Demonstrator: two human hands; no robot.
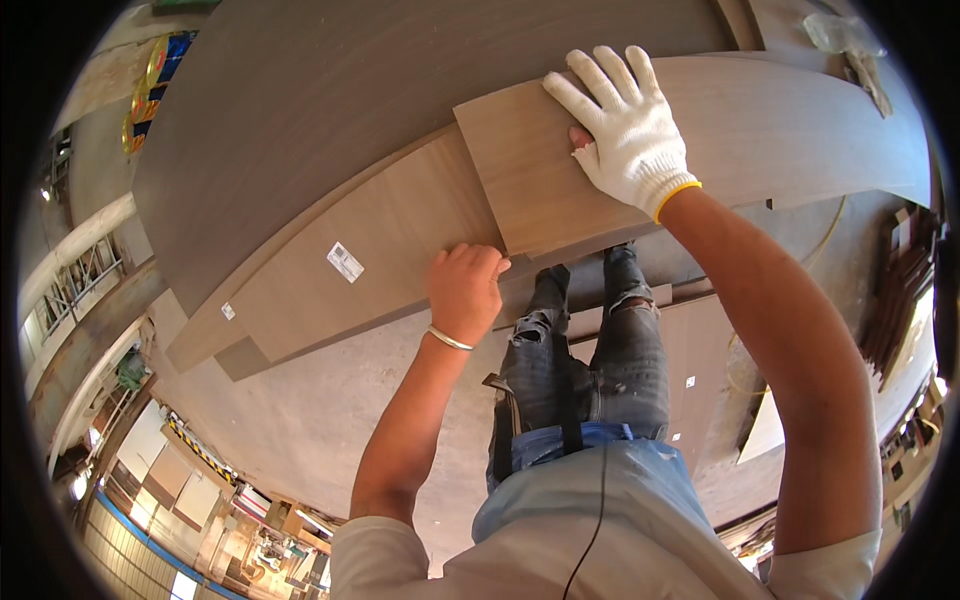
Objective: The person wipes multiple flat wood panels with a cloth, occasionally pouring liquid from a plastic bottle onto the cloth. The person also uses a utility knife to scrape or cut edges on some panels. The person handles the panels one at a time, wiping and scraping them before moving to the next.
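Observation:
My right hand (630, 135), in a white knit glove with a yellow cuff, lies flat with spread fingers on a light brown wooden panel (510, 150). The bare tip of its thumb pokes out of the glove. My bare left hand (467, 290), a bangle at its wrist, is closed at the near edge of a second brown panel (400, 230), just left of the first panel's corner. Whatever its curled fingers hold, if anything, is hidden. A white label (345, 262) sticks to that second panel. Both panels rest on a large dark brown sheet (330, 90).
Crumpled clear plastic (842, 35) lies at the far right of the panels. More boards (700, 360) are on the floor beside my legs, and dark planks (895, 290) are stacked at the right. Metal pipes (85, 240) run along the left.

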